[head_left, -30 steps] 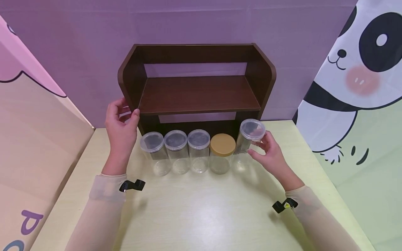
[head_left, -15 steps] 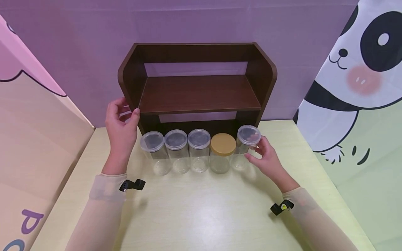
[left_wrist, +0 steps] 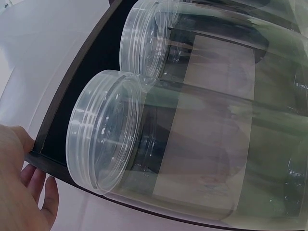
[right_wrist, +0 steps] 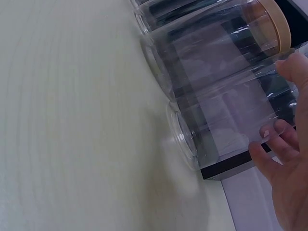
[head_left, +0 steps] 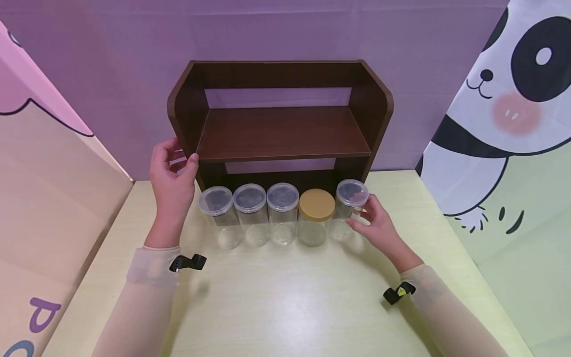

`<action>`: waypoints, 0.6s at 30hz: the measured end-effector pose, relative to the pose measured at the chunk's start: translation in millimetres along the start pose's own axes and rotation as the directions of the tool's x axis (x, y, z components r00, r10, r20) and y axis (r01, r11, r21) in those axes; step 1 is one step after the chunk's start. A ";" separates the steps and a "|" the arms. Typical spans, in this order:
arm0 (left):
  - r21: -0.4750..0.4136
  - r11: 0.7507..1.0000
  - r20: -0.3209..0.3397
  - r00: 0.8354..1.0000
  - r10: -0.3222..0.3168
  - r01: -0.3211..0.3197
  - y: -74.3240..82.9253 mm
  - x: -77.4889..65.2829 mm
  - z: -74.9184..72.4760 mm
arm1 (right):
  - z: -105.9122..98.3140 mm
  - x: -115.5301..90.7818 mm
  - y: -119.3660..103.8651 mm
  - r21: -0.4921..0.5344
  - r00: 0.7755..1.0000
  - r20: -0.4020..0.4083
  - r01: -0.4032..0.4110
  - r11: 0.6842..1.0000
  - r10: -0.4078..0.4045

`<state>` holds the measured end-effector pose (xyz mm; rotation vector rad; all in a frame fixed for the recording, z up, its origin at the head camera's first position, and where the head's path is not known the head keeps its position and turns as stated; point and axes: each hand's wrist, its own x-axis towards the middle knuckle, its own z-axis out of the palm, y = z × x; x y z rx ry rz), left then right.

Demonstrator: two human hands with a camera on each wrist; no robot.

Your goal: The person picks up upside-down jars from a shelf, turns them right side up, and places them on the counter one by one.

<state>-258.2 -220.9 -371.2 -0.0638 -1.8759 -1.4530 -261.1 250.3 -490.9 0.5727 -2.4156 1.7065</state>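
Note:
My left hand (head_left: pixel 171 196) grips the left side panel of a dark brown two-tier shelf (head_left: pixel 285 133), thumb at its front edge. At the right end of a row, my right hand (head_left: pixel 381 230) holds a clear jar (head_left: pixel 352 193) with a translucent lid, thumb and fingers on its sides. This jar appears to stand on the table beside a clear jar with a tan lid (head_left: pixel 316 206). Further left are three clear-lidded jars, the leftmost jar (left_wrist: pixel 103 132) large in the left wrist view. In the right wrist view, fingertips (right_wrist: pixel 264 132) touch the held jar's wall.
The pale wooden table (head_left: pixel 276 302) extends in front of the row. Behind the shelf hangs a purple cloth backdrop (head_left: pixel 285 34). Printed panels flank the table, with a panda (head_left: pixel 495 109) on the right. The jars stand close together before the shelf's lower tier.
My right hand has brought its jar left and down, close beside the tan-lidded jar; it moved only slightly in the last half second. My left hand stays on the shelf.

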 end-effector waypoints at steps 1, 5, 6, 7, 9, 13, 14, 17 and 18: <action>0.000 1.000 0.000 1.000 -0.002 0.002 0.3 0.0 0.1 | -0.1 0.2 0.1 0.000 1.000 0.001 -0.002 1.000 0.002; -0.002 1.000 -0.004 1.000 -0.018 0.018 1.0 0.5 0.9 | 0.0 0.7 2.2 0.007 1.000 0.002 -0.018 1.000 0.018; 0.001 1.000 -0.008 1.000 -0.023 0.023 0.7 0.8 1.4 | 0.2 0.6 2.5 0.007 1.000 0.003 -0.021 1.000 0.021; 0.004 1.000 -0.011 1.000 -0.027 0.027 0.9 0.9 1.9 | 0.1 0.4 2.7 0.006 1.000 0.004 -0.024 1.000 0.024; 0.007 0.999 -0.017 0.999 -0.035 0.035 4.7 -0.3 3.2 | -0.1 0.1 2.5 0.007 1.000 0.006 -0.027 1.000 0.027; 0.004 0.999 -0.021 0.999 -0.042 0.042 5.0 -0.6 3.9 | -0.5 -0.3 2.1 0.003 0.999 0.010 -0.033 0.999 0.033; 0.005 0.999 -0.018 0.999 -0.045 0.045 4.0 -0.4 3.4 | -0.5 -0.3 2.2 0.003 0.999 0.010 -0.035 0.999 0.035; 0.016 0.998 0.007 0.998 -0.059 0.059 -2.8 1.1 -0.8 | -1.6 -1.1 2.8 -0.006 0.999 0.016 -0.041 0.999 0.041; 0.023 0.998 0.023 0.998 -0.064 0.063 -3.9 0.7 -3.0 | -2.4 -1.5 3.1 -0.015 0.999 0.017 -0.043 0.999 0.043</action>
